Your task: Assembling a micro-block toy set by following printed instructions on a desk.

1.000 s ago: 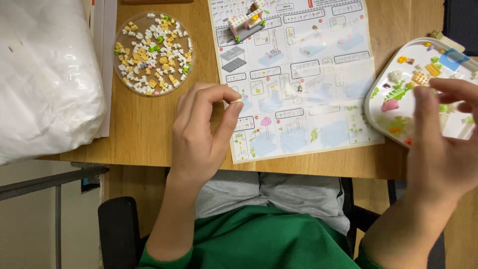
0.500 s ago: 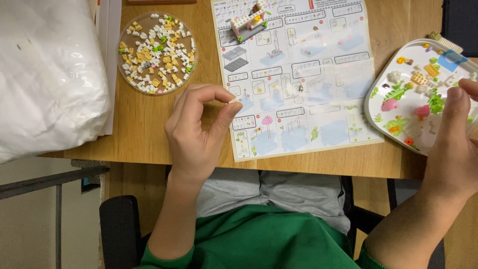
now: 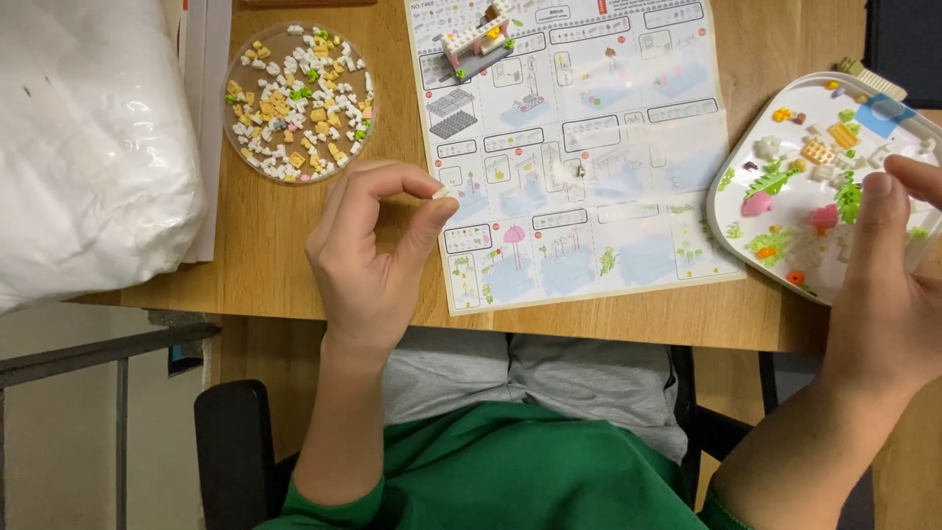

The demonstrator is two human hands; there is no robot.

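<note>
With our left hand point(image 3: 368, 260) pinching a tiny white brick point(image 3: 441, 192) above the worktop point(image 3: 265, 255), and our right hand point(image 3: 888, 294) loosely open over the white tray point(image 3: 746, 177), a slackened pinch could drop it.

The left hand point(image 3: 368, 255) pinches a tiny white brick point(image 3: 441, 192) over the instruction sheet point(image 3: 574, 147). The right hand point(image 3: 888, 294) reaches into the white tray point(image 3: 731, 191) of coloured pieces on the table point(image 3: 265, 245).
</note>
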